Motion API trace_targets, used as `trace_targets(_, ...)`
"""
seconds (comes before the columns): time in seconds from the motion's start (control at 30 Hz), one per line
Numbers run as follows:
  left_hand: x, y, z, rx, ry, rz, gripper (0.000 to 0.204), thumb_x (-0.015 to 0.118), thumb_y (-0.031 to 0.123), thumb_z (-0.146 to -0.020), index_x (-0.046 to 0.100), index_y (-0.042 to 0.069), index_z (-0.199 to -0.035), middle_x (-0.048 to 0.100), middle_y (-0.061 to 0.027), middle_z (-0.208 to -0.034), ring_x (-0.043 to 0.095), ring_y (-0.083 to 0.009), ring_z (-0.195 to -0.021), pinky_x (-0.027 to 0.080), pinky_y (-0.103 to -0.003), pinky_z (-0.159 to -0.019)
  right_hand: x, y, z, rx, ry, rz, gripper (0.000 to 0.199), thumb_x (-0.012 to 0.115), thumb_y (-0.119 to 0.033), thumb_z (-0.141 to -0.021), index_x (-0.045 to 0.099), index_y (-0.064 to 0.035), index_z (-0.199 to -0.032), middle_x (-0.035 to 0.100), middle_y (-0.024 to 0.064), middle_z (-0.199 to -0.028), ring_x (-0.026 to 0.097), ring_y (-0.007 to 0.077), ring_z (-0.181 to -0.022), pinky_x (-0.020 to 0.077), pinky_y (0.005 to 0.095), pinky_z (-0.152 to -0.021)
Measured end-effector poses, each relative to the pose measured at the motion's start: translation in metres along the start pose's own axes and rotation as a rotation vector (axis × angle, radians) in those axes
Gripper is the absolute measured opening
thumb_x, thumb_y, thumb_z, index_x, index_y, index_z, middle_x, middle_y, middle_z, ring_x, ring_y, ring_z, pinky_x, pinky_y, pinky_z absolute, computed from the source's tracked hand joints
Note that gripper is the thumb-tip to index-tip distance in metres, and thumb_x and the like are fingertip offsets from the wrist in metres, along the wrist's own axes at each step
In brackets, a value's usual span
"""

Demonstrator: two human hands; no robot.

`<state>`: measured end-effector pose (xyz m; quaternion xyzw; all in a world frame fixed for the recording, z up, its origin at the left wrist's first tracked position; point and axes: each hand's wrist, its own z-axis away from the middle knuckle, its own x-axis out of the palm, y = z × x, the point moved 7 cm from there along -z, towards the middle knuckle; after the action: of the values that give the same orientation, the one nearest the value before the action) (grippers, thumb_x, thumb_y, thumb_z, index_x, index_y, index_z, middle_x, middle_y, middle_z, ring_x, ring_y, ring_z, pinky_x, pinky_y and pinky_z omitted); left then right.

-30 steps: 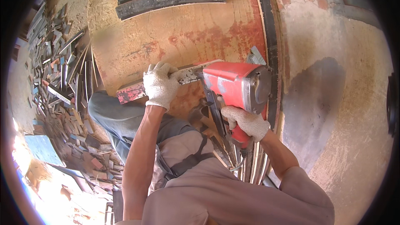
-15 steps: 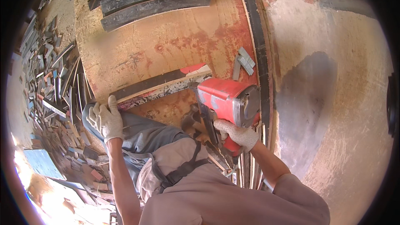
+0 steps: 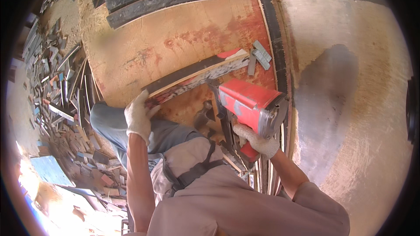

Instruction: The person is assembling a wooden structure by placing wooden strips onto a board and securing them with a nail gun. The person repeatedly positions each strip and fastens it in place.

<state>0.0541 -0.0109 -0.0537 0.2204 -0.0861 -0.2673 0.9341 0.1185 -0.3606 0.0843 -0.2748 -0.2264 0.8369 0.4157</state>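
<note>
Left hand (image 3: 139, 118) has its grip closed on the near end of the wood strip (image 3: 192, 78) lying across the bench's round top (image 3: 175, 35). Right hand (image 3: 258, 142) is wrapped round the red nail gun (image 3: 251, 105), nose on the strip. Looks barely fastened so far.

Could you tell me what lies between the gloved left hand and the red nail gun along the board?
In the head view, the long wooden strip spans the stretch from the left hand to the red nail gun, lying on the plywood board.
</note>
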Motion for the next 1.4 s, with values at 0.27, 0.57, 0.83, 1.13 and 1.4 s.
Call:
trace_targets(0.27, 0.013, -0.018, -0.004, -0.13, -0.048, -0.044, 0.035, 0.064, 0.019, -0.1, 0.058, -0.003, -0.126, 0.064, -0.0174, -0.118, 0.068, -0.029, -0.104, 0.065, -0.04, -0.086, 0.009, -0.008, -0.026, -0.095, -0.06, 0.116, 0.021, 0.077, -0.019, -0.097, 0.068, -0.0065, -0.111, 0.066, 0.0032, -0.091, 0.06, 0.0143, -0.079, 0.0486, 0.0339, -0.071)
trace_targets(0.57, 0.013, -0.022, -0.009, -0.134, -0.053, -0.027, 0.031, 0.065, 0.019, -0.099, 0.062, -0.001, -0.123, 0.066, -0.0148, -0.113, 0.069, -0.0275, -0.098, 0.066, -0.042, -0.081, 0.017, -0.011, -0.03, -0.124, -0.065, 0.198, 0.011, 0.076, -0.017, -0.097, 0.07, -0.0078, -0.099, 0.063, -0.001, -0.071, 0.059, 0.0097, -0.06, 0.0479, 0.03, -0.056)
trace_targets(0.83, 0.013, -0.019, -0.008, -0.113, -0.039, 0.019, 0.026, 0.071, 0.014, -0.096, 0.069, -0.005, -0.114, 0.065, -0.0149, -0.11, 0.068, -0.0268, -0.092, 0.068, -0.038, -0.072, 0.019, -0.013, -0.03, -0.107, -0.035, 0.203, 0.023, 0.077, -0.023, -0.097, 0.069, -0.007, -0.111, 0.065, 0.0025, -0.092, 0.061, 0.0143, -0.08, 0.0493, 0.034, -0.071)
trace_targets(1.13, 0.019, -0.02, -0.007, -0.164, -0.089, 0.03, 0.032, 0.063, 0.02, -0.101, 0.062, -0.002, -0.124, 0.069, -0.0163, -0.112, 0.071, -0.0285, -0.095, 0.067, -0.042, -0.08, 0.014, -0.01, -0.034, -0.123, -0.054, 0.26, 0.034, 0.077, -0.029, -0.097, 0.068, -0.0057, -0.12, 0.069, 0.0061, -0.109, 0.064, 0.0182, -0.096, 0.051, 0.038, -0.086)
trace_targets(1.4, 0.026, -0.031, -0.008, -0.228, -0.095, 0.14, 0.029, 0.066, 0.015, -0.098, 0.065, -0.004, -0.12, 0.066, -0.0166, -0.115, 0.07, -0.029, -0.096, 0.069, -0.041, -0.077, 0.036, -0.036, -0.02, -0.038, -0.137, 0.219, 0.015, 0.073, -0.018, -0.099, 0.069, -0.0067, -0.09, 0.062, -0.0005, -0.07, 0.056, 0.0107, -0.06, 0.0466, 0.0312, -0.057)
